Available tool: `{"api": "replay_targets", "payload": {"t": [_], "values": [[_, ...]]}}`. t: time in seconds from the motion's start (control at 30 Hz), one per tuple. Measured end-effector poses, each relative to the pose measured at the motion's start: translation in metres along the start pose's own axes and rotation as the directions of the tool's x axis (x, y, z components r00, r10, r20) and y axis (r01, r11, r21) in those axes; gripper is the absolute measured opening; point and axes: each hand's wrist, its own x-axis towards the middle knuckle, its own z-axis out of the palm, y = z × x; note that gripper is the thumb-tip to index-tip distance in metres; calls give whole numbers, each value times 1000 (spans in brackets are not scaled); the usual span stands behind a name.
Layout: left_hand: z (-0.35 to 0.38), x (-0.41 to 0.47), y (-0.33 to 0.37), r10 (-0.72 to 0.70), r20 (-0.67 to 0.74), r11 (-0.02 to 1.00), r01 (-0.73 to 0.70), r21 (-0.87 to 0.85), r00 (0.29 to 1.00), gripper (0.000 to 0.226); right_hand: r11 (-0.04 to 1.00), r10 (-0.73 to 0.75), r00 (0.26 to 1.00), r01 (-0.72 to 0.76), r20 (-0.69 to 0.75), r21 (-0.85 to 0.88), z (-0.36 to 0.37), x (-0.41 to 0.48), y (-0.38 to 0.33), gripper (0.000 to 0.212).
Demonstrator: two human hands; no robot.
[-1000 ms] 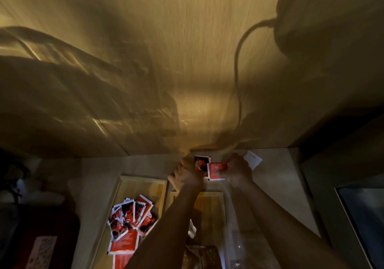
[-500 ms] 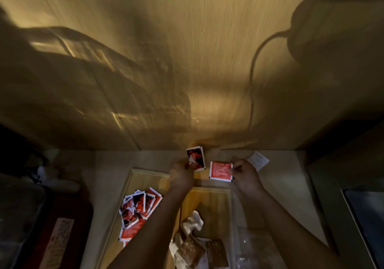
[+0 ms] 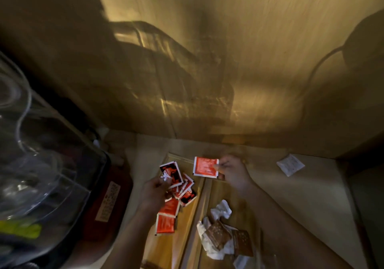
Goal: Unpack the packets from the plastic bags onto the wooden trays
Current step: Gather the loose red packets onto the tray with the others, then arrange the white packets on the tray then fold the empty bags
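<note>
My left hand [image 3: 154,189] holds a red-and-black packet [image 3: 171,174] over the pile of red packets [image 3: 176,202] on the left wooden tray [image 3: 166,246]. My right hand [image 3: 233,172] pinches a plain red packet [image 3: 205,166] by its right edge, above the gap between the two trays. The right wooden tray [image 3: 245,204] carries brown packets [image 3: 228,237] and crumpled white wrapping [image 3: 221,207]. A clear plastic bag [image 3: 268,258] lies at the tray's near right, hard to make out.
A white sachet [image 3: 290,164] lies on the table at the far right. A wooden wall [image 3: 207,61] rises right behind the trays. At the left stand a clear plastic container [image 3: 31,165] and a dark red box with a label [image 3: 108,201].
Both hands separated the two packets and shifted left. My left hand carried the red-and-black packet down over the left tray's pile. The view swung left.
</note>
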Motion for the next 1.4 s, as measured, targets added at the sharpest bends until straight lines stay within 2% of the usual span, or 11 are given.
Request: {"api": "replay_targets", "payload": {"t": [0.27, 0.37, 0.5, 0.63, 0.73, 0.8, 0.97, 1.13, 1.23, 1.3, 1.4], "values": [[-8, 4, -24, -104, -104, 982, 119, 145, 989, 30, 977, 56, 997, -44, 49, -210, 45, -4, 14, 37], [-11, 2, -26, -125, -95, 967, 142, 211, 988, 33, 922, -7, 999, 25, 47, -386, 46, -4, 14, 24], [-7, -8, -19, 55, -146, 866, 26, 500, 988, 34, 872, -68, 996, 89, 62, -481, 38, -7, 9, 10], [25, -24, -5, 326, 34, 719, -271, 640, 945, 24, 852, -114, 992, 122, 47, -509, 15, -12, 3, 13], [59, -33, -4, 509, 250, 553, -536, 638, 824, 25, 856, -102, 995, 81, -14, -511, -12, -15, 1, 9], [81, -36, -10, 532, 392, 439, -640, 630, 751, 37, 855, -108, 992, 60, -64, -515, -34, -16, 1, 9], [116, -29, -38, 422, 538, 257, -665, 701, 730, 68, 822, -124, 959, -44, -253, -568, -89, -16, 15, 12], [117, -25, -55, 418, 578, 175, -686, 706, 701, 73, 805, -187, 881, -117, -435, -581, -132, -8, 34, 17], [117, -27, -53, 464, 574, 142, -696, 704, 675, 71, 767, -219, 832, -176, -510, -617, -147, -2, 43, 31], [117, -32, -49, 488, 560, 147, -696, 703, 669, 69, 736, -144, 851, -248, -504, -630, -155, 1, 47, 42], [117, -34, -43, 452, 564, 117, -673, 731, 691, 66, 602, -153, 925, -192, -348, -775, -157, -1, 54, 47]]}}
